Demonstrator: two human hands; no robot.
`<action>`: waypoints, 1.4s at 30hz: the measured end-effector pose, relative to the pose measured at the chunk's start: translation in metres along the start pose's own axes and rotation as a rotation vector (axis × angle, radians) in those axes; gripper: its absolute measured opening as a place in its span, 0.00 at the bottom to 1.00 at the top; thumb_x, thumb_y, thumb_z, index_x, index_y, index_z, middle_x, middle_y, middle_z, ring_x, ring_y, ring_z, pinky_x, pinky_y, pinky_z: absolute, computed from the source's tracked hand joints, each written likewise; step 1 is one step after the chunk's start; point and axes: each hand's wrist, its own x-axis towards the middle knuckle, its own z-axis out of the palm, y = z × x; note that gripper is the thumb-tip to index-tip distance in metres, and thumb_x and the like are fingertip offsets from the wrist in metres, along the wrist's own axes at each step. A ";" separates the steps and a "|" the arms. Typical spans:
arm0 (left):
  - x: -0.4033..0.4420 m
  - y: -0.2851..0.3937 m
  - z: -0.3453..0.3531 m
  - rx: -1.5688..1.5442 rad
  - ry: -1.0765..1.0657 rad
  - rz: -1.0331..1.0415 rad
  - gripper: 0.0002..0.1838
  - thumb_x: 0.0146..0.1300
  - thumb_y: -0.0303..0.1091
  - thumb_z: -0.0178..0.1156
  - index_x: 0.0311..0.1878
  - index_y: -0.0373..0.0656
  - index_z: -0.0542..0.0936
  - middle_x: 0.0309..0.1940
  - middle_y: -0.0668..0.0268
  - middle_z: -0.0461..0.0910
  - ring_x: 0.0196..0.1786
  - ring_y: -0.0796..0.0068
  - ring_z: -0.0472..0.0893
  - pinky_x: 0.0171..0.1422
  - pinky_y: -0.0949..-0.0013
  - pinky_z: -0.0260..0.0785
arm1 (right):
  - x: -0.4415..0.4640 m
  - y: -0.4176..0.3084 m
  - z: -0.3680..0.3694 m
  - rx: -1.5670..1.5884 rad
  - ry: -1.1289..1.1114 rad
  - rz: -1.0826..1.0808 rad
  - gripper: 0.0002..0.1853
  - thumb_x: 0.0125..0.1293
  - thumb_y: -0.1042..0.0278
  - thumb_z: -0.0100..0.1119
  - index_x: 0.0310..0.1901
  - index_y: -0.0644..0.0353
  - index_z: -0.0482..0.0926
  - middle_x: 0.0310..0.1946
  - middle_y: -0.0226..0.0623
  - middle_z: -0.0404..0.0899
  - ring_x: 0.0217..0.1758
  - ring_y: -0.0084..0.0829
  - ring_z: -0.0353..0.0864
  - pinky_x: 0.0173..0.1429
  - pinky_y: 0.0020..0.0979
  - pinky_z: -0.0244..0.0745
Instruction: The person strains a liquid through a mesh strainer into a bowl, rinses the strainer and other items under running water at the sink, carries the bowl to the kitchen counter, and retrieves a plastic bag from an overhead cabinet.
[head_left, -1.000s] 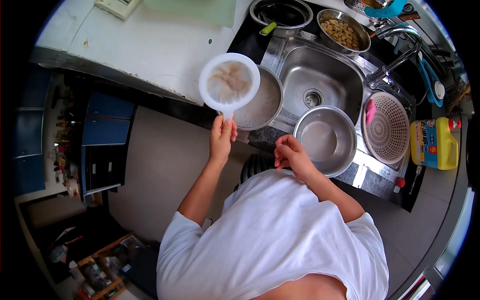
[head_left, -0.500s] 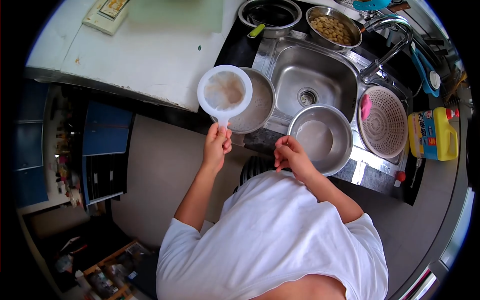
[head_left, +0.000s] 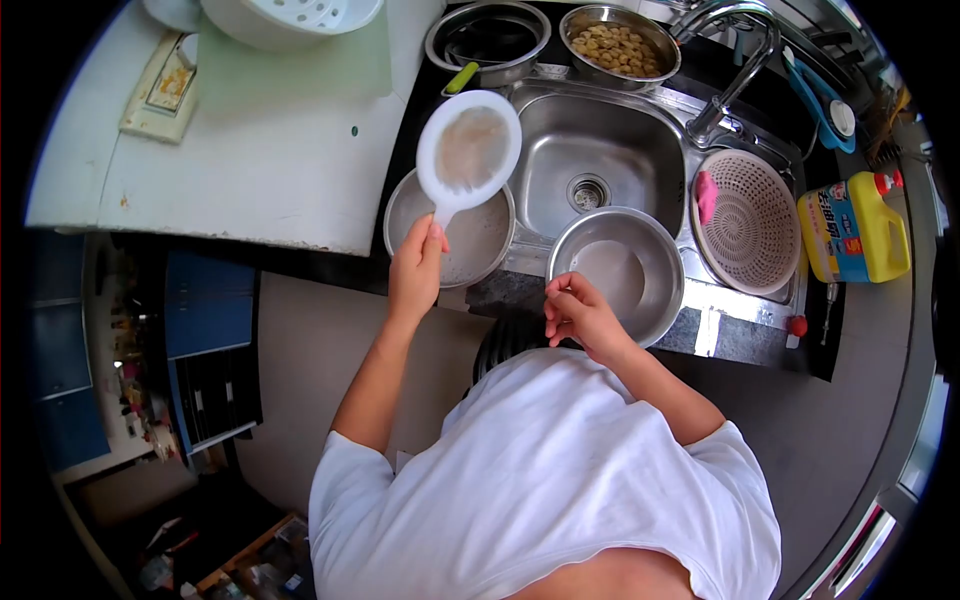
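Note:
My left hand (head_left: 418,268) is wrapped round the short handle of a white fine-mesh strainer (head_left: 468,148). A thin brownish residue shows on the mesh. The strainer hangs tilted above a metal bowl (head_left: 478,252) of cloudy, pale liquid and hides part of its far side. Close to the near-left rim of a second metal bowl (head_left: 662,290), my right hand (head_left: 583,318) has its fingers curled in, with nothing visible between them. Whitish cloudy liquid (head_left: 612,275) lies in the bottom of that bowl.
A steel sink (head_left: 600,140) with a faucet (head_left: 745,60) lies beyond the bowls. Behind it stands a bowl of soaking tan pieces (head_left: 620,50) beside a dark pan (head_left: 490,45). At right are a plastic colander (head_left: 750,225) and a yellow jug (head_left: 870,230).
My left hand has raised the strainer slightly and tipped it to the right. The view has shifted, bringing a white perforated basket in at the top left. My right hand stays nearly still.

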 end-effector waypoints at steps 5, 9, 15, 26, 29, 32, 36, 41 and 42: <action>0.055 0.037 0.041 0.165 0.001 0.295 0.14 0.65 0.36 0.43 0.48 0.40 0.73 0.27 0.58 0.73 0.32 0.62 0.73 0.39 0.65 0.64 | -0.009 -0.030 -0.029 0.050 0.079 -0.195 0.06 0.63 0.65 0.47 0.37 0.58 0.67 0.25 0.31 0.70 0.22 0.23 0.73 0.23 0.24 0.72; 0.099 0.030 0.091 0.419 -0.033 0.564 0.13 0.59 0.31 0.48 0.47 0.39 0.73 0.33 0.55 0.72 0.40 0.55 0.71 0.44 0.59 0.62 | -0.016 -0.068 -0.073 0.081 0.276 -0.413 0.04 0.63 0.68 0.47 0.35 0.58 0.67 0.24 0.31 0.70 0.22 0.23 0.73 0.22 0.24 0.71; 0.134 0.021 0.147 0.641 -0.063 0.641 0.11 0.56 0.29 0.51 0.42 0.38 0.70 0.35 0.56 0.70 0.41 0.56 0.69 0.45 0.58 0.60 | 0.005 -0.106 -0.154 -0.044 0.522 -0.635 0.05 0.62 0.68 0.47 0.34 0.59 0.67 0.23 0.30 0.70 0.21 0.22 0.72 0.23 0.23 0.71; 0.151 -0.008 0.188 0.706 -0.214 0.410 0.10 0.53 0.30 0.55 0.37 0.40 0.68 0.40 0.54 0.70 0.45 0.55 0.70 0.46 0.56 0.62 | 0.058 -0.183 -0.271 -0.794 1.384 -0.738 0.18 0.59 0.57 0.52 0.44 0.62 0.67 0.27 0.42 0.76 0.32 0.41 0.77 0.39 0.38 0.70; 0.153 -0.007 0.182 0.674 -0.251 0.356 0.11 0.53 0.30 0.55 0.38 0.39 0.68 0.40 0.53 0.70 0.45 0.53 0.70 0.47 0.56 0.63 | 0.082 -0.194 -0.304 -1.109 1.473 -0.688 0.18 0.61 0.52 0.46 0.45 0.59 0.69 0.32 0.45 0.78 0.38 0.46 0.76 0.41 0.43 0.69; 0.148 0.009 0.167 0.679 -0.294 0.310 0.11 0.53 0.30 0.55 0.38 0.38 0.68 0.39 0.52 0.71 0.45 0.52 0.71 0.48 0.55 0.64 | 0.088 -0.207 -0.311 -1.245 1.345 -0.573 0.15 0.64 0.55 0.40 0.42 0.56 0.71 0.36 0.50 0.76 0.41 0.51 0.74 0.43 0.46 0.68; 0.148 0.015 0.152 0.721 -0.283 0.280 0.11 0.53 0.30 0.55 0.38 0.37 0.69 0.40 0.51 0.71 0.45 0.52 0.71 0.48 0.56 0.64 | 0.084 -0.209 -0.320 -1.316 1.314 -0.550 0.12 0.63 0.63 0.40 0.41 0.57 0.72 0.35 0.51 0.76 0.40 0.51 0.75 0.44 0.45 0.68; 0.152 0.014 0.142 0.713 -0.248 0.232 0.11 0.53 0.30 0.54 0.39 0.35 0.69 0.40 0.50 0.72 0.46 0.53 0.72 0.49 0.57 0.65 | 0.089 -0.212 -0.328 -1.243 1.293 -0.480 0.12 0.62 0.63 0.41 0.43 0.55 0.72 0.34 0.52 0.76 0.40 0.52 0.75 0.44 0.45 0.68; 0.152 0.015 0.141 0.712 -0.246 0.231 0.11 0.53 0.30 0.54 0.39 0.35 0.69 0.40 0.50 0.72 0.46 0.53 0.72 0.49 0.57 0.65 | 0.088 -0.211 -0.327 -1.241 1.298 -0.514 0.12 0.62 0.63 0.41 0.42 0.55 0.73 0.34 0.52 0.77 0.40 0.52 0.75 0.44 0.45 0.68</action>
